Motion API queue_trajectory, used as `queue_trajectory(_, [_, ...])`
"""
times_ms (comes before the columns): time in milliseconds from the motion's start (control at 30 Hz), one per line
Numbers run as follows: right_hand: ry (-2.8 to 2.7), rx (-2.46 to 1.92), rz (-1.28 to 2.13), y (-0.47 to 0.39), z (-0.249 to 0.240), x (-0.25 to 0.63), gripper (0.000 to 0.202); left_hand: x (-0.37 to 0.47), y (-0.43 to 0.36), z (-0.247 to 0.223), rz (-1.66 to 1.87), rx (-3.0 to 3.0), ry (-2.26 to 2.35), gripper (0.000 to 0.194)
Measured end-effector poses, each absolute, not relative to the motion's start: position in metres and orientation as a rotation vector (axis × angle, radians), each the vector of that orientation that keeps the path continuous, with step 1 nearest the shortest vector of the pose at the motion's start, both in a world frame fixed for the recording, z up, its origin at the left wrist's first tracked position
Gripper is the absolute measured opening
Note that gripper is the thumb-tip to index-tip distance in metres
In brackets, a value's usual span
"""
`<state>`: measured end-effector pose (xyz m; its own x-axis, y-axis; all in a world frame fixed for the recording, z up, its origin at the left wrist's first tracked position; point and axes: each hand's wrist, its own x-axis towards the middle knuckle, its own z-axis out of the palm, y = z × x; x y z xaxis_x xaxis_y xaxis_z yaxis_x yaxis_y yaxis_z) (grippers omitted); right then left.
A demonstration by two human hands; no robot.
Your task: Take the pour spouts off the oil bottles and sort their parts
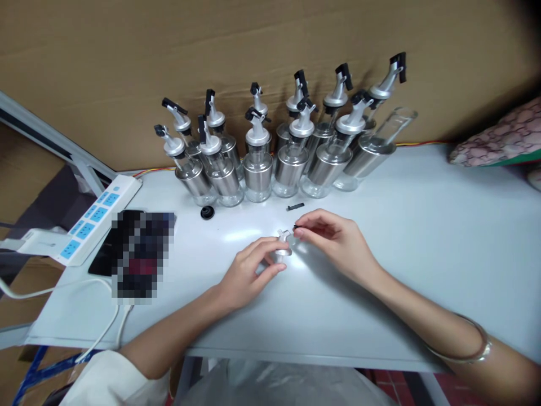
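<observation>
The left hand is closed on a silver spout, gripped between thumb and fingers over the near half of the table; whether the spout touches the surface cannot be determined. The right hand pinches a small black part at the fingertips, just beside the top of the spout. The hands are near each other but apart. A flat black strip lies just beyond the right hand. A round black stopper lies farther left, in front of the bottles. These stand close together near a cardboard wall; most carry silver tops with black levers. The rightmost bottle has a bare glass neck. From here, I see a power strip at the left, beside a dark phone
</observation>
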<state>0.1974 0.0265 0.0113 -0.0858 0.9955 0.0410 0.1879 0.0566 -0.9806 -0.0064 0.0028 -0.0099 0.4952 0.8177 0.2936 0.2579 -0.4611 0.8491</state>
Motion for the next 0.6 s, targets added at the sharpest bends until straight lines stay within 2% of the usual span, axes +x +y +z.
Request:
queue_trajectory(167, [-1.366,-1.203,1.2,0.0205,0.0124,0.1963,0.023,-0.0069,0.0031,-0.0104,0.926,1.994,0.859,0.027])
queue_trajectory(600, [-1.524,-1.139,1.002,0.0165,0.0147,0.1963,0.008,-0.0073,0.0034,-0.0089,0.869,2.037,0.816,0.029])
